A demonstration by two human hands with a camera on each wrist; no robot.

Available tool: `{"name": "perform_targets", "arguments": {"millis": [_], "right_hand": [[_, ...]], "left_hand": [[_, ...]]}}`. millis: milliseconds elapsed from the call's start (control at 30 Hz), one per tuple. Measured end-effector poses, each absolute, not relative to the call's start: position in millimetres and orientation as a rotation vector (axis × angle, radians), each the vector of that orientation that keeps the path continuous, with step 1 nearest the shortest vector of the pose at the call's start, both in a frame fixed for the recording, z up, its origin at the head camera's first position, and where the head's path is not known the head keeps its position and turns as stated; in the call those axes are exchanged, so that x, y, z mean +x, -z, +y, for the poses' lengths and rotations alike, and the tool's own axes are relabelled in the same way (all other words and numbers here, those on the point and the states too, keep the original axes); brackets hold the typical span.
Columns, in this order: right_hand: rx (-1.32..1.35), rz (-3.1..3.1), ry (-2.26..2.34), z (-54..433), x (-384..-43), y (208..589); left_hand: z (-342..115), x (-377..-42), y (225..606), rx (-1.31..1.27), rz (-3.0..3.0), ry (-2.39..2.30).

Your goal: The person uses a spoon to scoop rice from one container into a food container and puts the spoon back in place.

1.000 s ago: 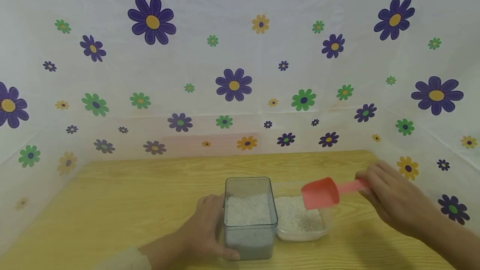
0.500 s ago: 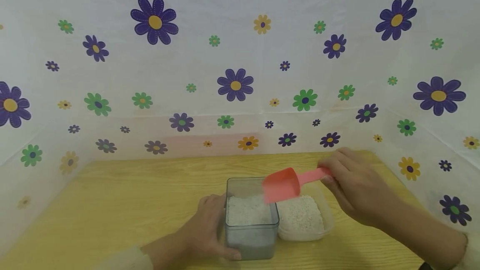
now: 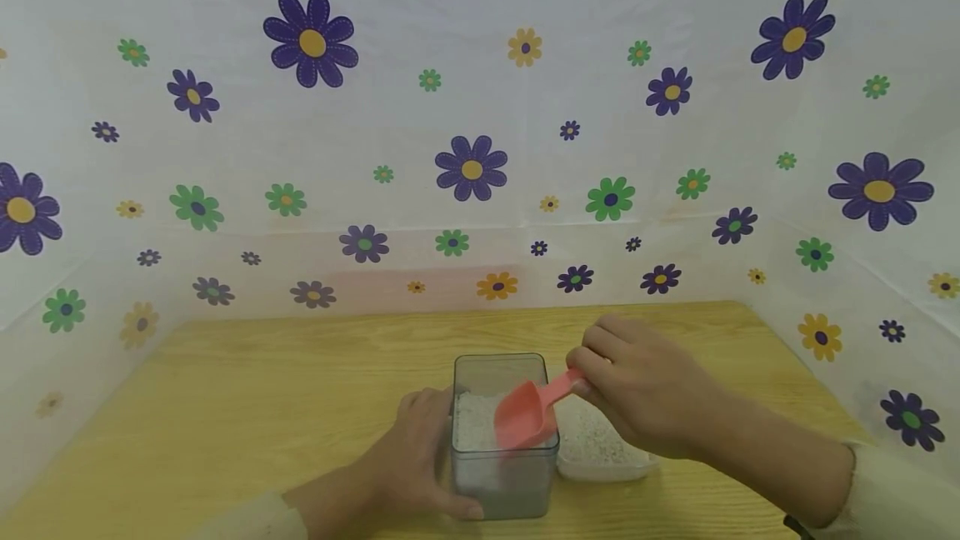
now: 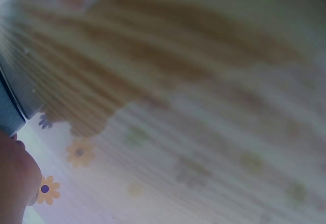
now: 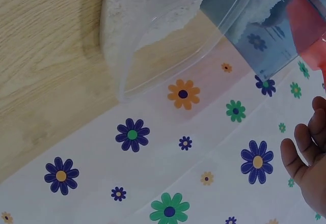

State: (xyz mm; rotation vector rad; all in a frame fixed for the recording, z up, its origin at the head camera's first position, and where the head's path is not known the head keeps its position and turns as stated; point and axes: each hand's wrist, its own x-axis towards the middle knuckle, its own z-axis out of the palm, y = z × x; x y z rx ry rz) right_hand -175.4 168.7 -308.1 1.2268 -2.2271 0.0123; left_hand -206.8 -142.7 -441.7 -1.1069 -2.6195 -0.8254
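My left hand (image 3: 408, 461) holds the left side of a tall, clear bluish-grey bin (image 3: 501, 486), thumb at its front and fingers towards the back. White grains (image 3: 476, 422) lie inside it. By its handle, my right hand (image 3: 660, 390) grips a pink scoop (image 3: 522, 419), whose bowl tips down at the bin's right side, over the grains. No grains can be made out in the bowl. In the right wrist view the scoop (image 5: 308, 25) shows at the bin's mouth. The left wrist view catches only the bin's edge (image 4: 12, 109) and part of the hand (image 4: 18, 178).
Right beside the bin stands a low clear tub (image 3: 607, 472) of white grains, partly covered by my right hand and forearm. Both containers stand on a wood-grain table (image 3: 300, 390). A white flower-print sheet (image 3: 405, 123) rises behind and at the sides.
My right hand has carried the scoop left, from above the low tub to the bin, where its bowl has tipped lower. The left hand keeps its hold on the bin.
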Motion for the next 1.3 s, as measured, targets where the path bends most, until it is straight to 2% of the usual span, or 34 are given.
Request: {"name": "perform_targets", "arguments": {"millis": [400, 667, 1300], "right_hand": [[1.293, -2.303, 0.097, 155, -177, 323], [1.259, -2.391, -0.011, 156, -176, 345], [1.206, -2.376, -0.203, 154, -175, 362]], "left_hand": [[-142, -209, 443, -1.116, -2.596, 0.847], [-143, -208, 441, -1.096, -2.666, 0.866], [-143, -207, 437, -1.09, -2.671, 0.854]]}}
